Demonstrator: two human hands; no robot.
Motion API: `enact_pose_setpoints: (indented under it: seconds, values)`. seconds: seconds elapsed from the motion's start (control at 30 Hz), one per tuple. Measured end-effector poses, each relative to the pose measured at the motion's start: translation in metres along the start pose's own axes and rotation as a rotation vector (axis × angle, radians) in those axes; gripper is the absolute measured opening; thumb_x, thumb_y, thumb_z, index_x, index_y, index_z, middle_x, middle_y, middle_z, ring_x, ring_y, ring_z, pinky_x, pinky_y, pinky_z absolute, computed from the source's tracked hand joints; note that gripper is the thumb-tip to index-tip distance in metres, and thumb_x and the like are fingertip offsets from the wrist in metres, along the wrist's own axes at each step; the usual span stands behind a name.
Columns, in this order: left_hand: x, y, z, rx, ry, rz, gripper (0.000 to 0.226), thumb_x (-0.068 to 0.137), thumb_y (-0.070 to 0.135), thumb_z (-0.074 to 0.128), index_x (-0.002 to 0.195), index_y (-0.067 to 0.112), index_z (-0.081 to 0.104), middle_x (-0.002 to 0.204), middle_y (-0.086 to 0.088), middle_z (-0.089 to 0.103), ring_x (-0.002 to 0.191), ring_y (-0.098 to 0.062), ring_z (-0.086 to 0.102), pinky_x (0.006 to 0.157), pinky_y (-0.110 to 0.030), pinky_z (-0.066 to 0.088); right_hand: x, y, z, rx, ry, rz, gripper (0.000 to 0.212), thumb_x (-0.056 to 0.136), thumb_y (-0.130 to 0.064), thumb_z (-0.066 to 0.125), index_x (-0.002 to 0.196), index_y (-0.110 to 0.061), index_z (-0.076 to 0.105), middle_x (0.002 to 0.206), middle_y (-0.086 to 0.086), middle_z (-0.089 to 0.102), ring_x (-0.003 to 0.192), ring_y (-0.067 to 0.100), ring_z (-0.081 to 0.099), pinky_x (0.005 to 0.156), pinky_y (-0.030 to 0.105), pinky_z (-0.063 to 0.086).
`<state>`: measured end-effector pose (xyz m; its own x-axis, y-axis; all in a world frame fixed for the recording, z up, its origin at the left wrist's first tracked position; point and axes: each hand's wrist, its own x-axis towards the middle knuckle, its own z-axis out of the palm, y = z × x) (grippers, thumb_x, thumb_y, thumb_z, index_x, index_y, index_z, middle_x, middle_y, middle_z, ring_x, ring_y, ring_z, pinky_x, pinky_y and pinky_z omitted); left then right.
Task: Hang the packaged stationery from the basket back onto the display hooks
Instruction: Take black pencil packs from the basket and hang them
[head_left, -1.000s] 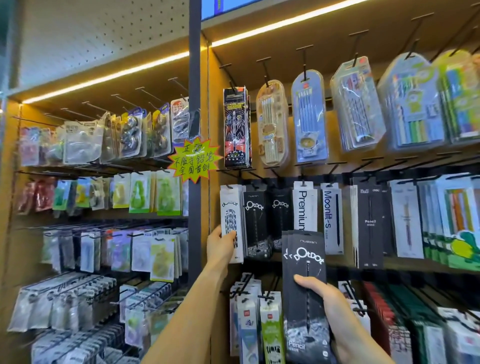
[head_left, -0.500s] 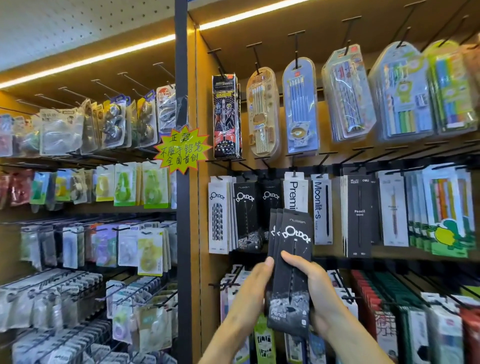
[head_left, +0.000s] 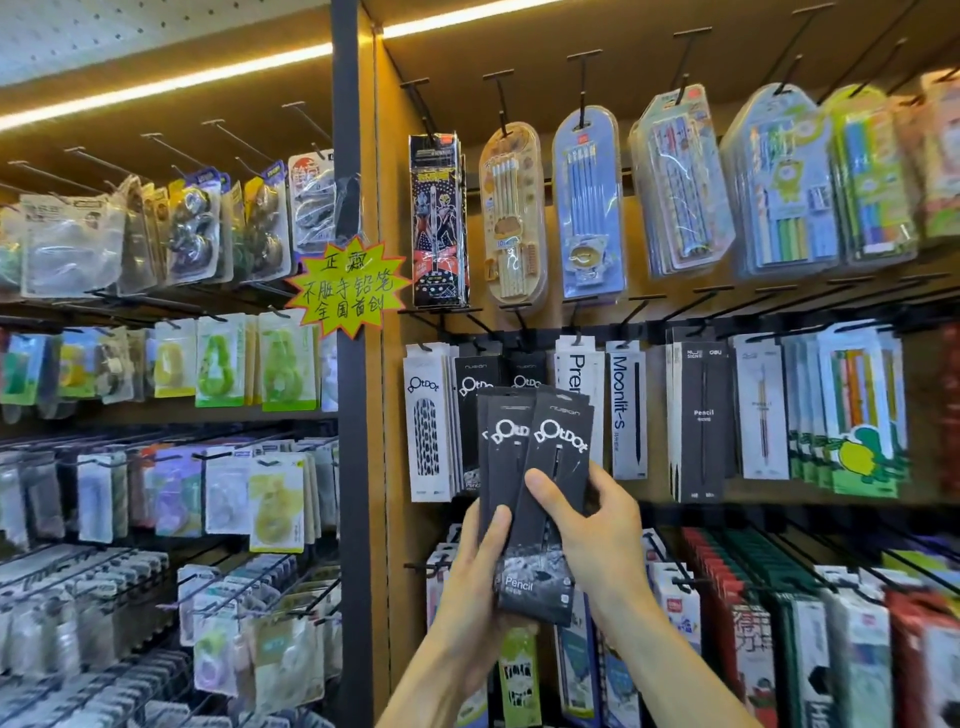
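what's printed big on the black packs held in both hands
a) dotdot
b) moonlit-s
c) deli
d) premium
a: the black packs gripped by the left hand and right hand carry a white "DotDot" logo near the top and "Pencil" at the bottom.

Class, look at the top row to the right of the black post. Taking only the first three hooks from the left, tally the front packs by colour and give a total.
Black pack: 1
Cream pack: 1
Blue pack: 1
Total: 3
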<state>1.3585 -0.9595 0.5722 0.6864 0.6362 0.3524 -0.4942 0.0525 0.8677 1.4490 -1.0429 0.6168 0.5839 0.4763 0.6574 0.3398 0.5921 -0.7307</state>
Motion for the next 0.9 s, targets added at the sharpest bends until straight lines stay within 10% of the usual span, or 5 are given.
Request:
enact_pose_setpoints:
  seconds: [0.13,0.43,0.9]
  values:
    - [0.006,0.008,-0.021,0.018,0.095,0.055,0.08,0.081,0.035,0.079,0.15,0.047,0.04,0.12,-0.01,0.074,0.055,-0.019,0.064,0.035,-0.026,0.045,0.025,0.0,0.001,0.002,-0.071,-0.002,0.024,0.093,-0.027,0.073,0.117,-0.025,0.069,0.106,-0.014,0.078,0.1,0.005,0.073,0.083,0.025,0.06]
    - [0.003,0.029,-0.036,0.089,0.105,0.1,0.113,0.06,0.042,0.083,0.157,0.051,0.025,0.147,-0.006,0.056,0.053,-0.028,0.062,0.037,-0.029,0.047,0.099,-0.01,0.022,-0.073,-0.17,-0.046,0.031,0.101,-0.029,0.064,0.129,-0.037,0.055,0.116,-0.023,0.068,0.101,-0.011,0.066,0.079,0.013,0.056]
    - [0.01,0.038,-0.041,0.087,0.04,0.111,0.1,0.064,0.042,0.086,0.149,0.054,0.035,0.139,-0.014,0.065,0.092,-0.04,0.076,0.039,-0.03,0.05,0.124,0.008,0.041,-0.097,0.029,0.359,0.035,0.081,-0.041,0.085,0.091,-0.009,0.075,0.09,0.011,0.079,0.084,0.027,0.075,0.064,0.033,0.059]
